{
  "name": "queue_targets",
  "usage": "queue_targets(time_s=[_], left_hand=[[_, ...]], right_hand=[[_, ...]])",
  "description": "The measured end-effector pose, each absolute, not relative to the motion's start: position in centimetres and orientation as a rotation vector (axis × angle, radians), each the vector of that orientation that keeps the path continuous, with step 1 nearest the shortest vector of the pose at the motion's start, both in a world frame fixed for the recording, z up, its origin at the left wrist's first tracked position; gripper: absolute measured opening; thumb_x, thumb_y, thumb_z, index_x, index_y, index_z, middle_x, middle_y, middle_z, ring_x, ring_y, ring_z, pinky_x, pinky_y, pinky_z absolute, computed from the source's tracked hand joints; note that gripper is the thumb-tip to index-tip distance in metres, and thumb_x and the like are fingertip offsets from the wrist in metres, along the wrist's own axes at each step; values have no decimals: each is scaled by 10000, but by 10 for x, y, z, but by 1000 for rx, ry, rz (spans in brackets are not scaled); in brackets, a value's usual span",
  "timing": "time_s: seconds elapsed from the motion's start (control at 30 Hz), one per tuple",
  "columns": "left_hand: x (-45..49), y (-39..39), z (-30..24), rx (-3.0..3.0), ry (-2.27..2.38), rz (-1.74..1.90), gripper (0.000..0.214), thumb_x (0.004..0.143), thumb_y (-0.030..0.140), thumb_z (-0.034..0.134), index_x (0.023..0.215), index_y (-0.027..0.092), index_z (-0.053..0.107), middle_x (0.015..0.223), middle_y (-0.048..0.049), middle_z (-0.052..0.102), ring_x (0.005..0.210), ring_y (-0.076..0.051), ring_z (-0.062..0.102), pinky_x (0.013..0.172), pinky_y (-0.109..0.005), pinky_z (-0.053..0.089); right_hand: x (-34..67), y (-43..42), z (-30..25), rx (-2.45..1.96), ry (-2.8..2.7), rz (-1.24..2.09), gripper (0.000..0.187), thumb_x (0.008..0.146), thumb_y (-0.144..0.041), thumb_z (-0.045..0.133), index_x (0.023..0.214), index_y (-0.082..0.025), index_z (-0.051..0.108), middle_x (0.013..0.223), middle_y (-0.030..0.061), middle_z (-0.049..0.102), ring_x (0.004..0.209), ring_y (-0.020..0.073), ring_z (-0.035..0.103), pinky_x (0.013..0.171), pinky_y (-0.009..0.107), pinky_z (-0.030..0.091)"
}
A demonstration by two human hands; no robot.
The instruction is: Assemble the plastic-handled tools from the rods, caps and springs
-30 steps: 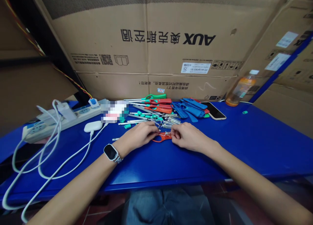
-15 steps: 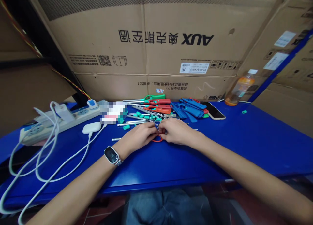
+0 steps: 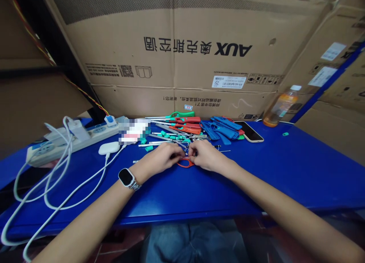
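A red long-reach lighter [image 3: 186,163] lies on the blue table between my hands, its looped handle toward me. The metal tip at the left, past my left hand, appears to be part of it. My left hand [image 3: 163,157] is closed over the lighter's left part, fingers bent inward. From the right, my right hand [image 3: 207,156] pinches at the lighter's body, with thumb and fingertips together. A tiny pale part shows between the fingertips, too small to name. Just beyond lie metal tubes [image 3: 156,143], small teal caps [image 3: 165,134] and thin wire-like parts [image 3: 203,136].
Behind are red and green lighters [image 3: 186,120], blue handle shells [image 3: 224,128] and a phone [image 3: 251,132]. A drink bottle [image 3: 281,106] stands at right. A power strip [image 3: 82,143] and white cables [image 3: 94,190] occupy the left. Cardboard [image 3: 182,72] walls the back.
My fingertips have drawn slightly apart, so more of the red lighter's loop shows. The whole view has shifted a little. The loose parts lie as before.
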State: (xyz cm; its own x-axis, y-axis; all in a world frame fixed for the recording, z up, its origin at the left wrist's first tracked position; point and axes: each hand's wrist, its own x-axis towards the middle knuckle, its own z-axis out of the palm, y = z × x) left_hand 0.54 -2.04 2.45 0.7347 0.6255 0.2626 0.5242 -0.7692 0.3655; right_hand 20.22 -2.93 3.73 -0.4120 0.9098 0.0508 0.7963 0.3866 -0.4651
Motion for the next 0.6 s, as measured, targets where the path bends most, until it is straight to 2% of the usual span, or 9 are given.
queue_targets(time_s=[0.07, 0.2, 0.37, 0.5, 0.6], left_hand=[[2, -20, 27, 2661, 896, 528, 150, 918, 141, 557, 928, 175, 702, 876, -38, 715, 790, -164, 651, 746, -262, 482], [-5, -21, 26, 2714, 863, 485, 182, 933, 158, 530, 948, 176, 710, 951, -60, 697, 855, -173, 653, 787, -269, 488], [-10, -25, 21, 2802, 864, 457, 250, 959, 161, 469, 1014, 175, 713, 980, -74, 675, 878, -181, 646, 808, -284, 499], [-10, -28, 21, 2866, 872, 429, 270, 913, 124, 490, 1039, 174, 724, 1019, -86, 665, 894, -189, 645, 820, -293, 510], [-9, -30, 22, 2875, 881, 425, 271, 888, 105, 496, 1006, 165, 732, 1025, -88, 659, 899, -195, 644, 815, -296, 515]], right_hand=[[203, -30, 37, -1473, -2314, 571, 147, 689, -14, 608, 663, -148, 663, 671, 12, 675, 609, 111, 559, 573, 204, 360], [206, -33, 38, -1435, -2301, 571, 151, 712, -23, 587, 668, -144, 667, 672, 14, 677, 603, 106, 569, 576, 204, 373], [205, -33, 37, -1536, -2247, 660, 144, 711, -26, 584, 725, -146, 662, 643, -8, 661, 431, 67, 516, 495, 195, 376], [207, -30, 32, -1576, -2211, 785, 116, 752, -66, 567, 740, -149, 648, 576, -15, 622, 339, 82, 512, 394, 188, 338], [210, -31, 32, -1512, -2245, 761, 128, 788, -80, 550, 735, -145, 646, 588, -6, 633, 338, 77, 513, 400, 188, 337]])
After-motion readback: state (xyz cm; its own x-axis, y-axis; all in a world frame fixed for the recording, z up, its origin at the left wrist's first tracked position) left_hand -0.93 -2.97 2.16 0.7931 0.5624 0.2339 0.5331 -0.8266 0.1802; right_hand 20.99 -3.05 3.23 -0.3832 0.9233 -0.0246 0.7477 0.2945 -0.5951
